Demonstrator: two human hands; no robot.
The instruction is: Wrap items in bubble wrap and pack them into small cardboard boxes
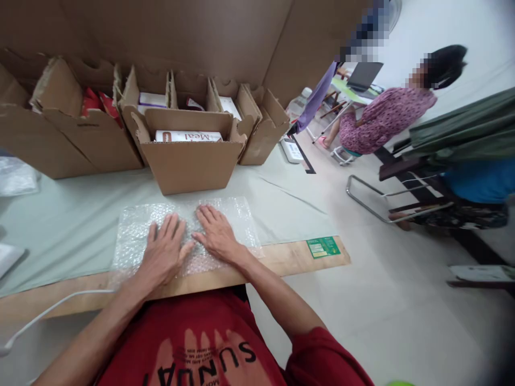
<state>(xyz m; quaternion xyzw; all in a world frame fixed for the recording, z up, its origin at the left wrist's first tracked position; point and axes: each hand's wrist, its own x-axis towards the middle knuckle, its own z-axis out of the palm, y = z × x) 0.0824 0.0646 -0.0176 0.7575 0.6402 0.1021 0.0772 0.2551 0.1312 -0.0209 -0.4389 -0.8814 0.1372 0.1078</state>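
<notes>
A clear sheet of bubble wrap lies flat at the front edge of the table, partly over the bare wooden strip. My left hand rests on it with the fingers stretched out. Just to the right, my right hand also presses flat on the wrap, fingers extended. The two thumbs are close together. Behind the wrap stands a cardboard bin, from which a white box lettered "Meal" sticks up.
Several open cardboard bins line the back, some with packets inside. More plastic wrap lies at left. A white cable crosses the table's front edge. A green label marks the right corner. A person sits beyond, at right.
</notes>
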